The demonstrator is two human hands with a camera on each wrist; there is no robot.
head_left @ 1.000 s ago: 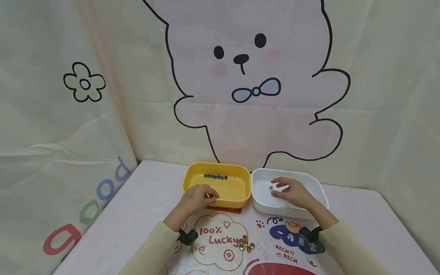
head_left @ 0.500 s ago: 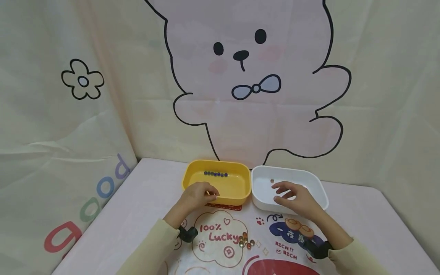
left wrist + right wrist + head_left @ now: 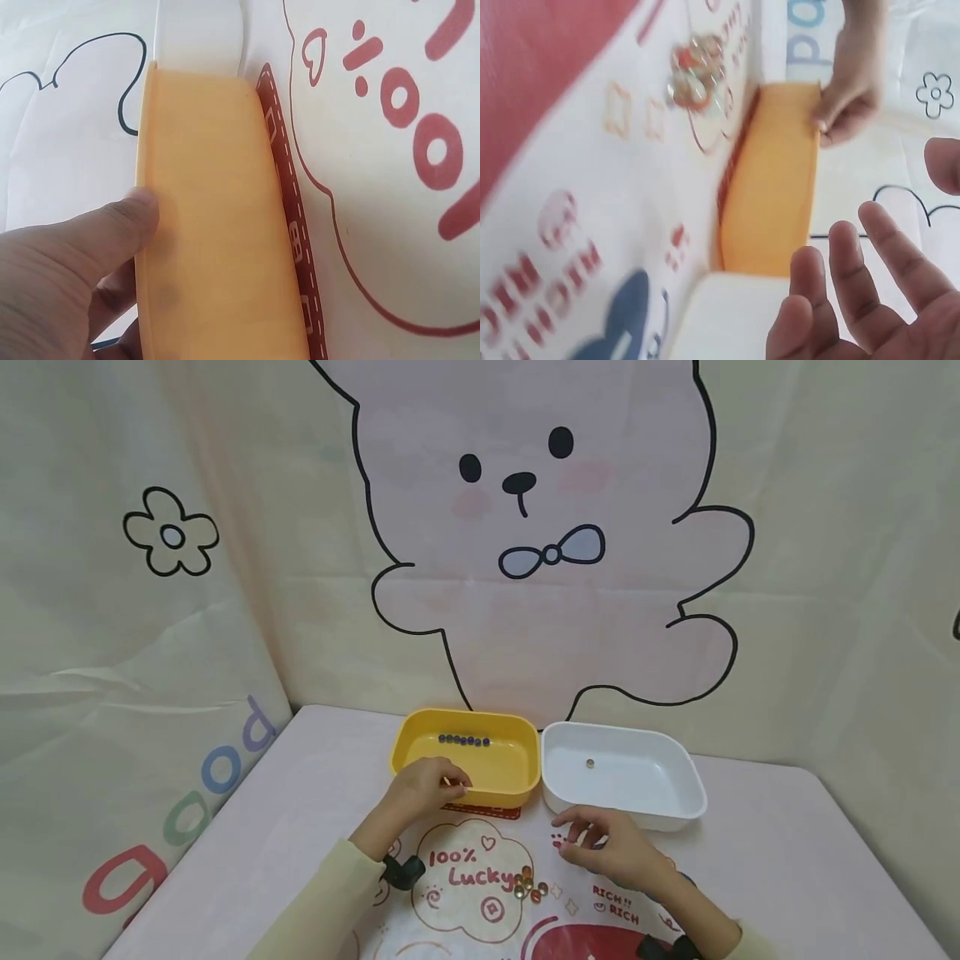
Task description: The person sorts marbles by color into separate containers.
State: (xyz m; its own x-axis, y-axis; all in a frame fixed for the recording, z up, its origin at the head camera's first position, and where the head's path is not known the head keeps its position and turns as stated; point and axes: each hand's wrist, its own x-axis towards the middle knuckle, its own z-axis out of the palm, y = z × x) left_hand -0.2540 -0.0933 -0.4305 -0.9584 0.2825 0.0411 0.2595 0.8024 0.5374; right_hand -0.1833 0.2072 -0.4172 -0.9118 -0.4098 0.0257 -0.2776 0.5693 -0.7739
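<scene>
My left hand holds the near rim of a yellow tray; in the left wrist view its thumb lies at the rim, the other fingers behind the wall. Inside that tray several small dark blue marbles form a row along the far side. A single amber marble lies in the white tray to the right. In front of the white tray hovers my right hand, fingers spread and holding nothing. To its left, a small cluster of amber and clear marbles lies on the printed tablecloth.
The two trays stand side by side near the back of the table. Behind them hangs a backdrop with a bear drawing, and another printed cloth hangs on the left. A dark wrist strap sits on the left forearm.
My right hand has drawn back from above the white tray toward the table front. The amber marble is left there and has shifted slightly. My left hand stays on the yellow tray.
</scene>
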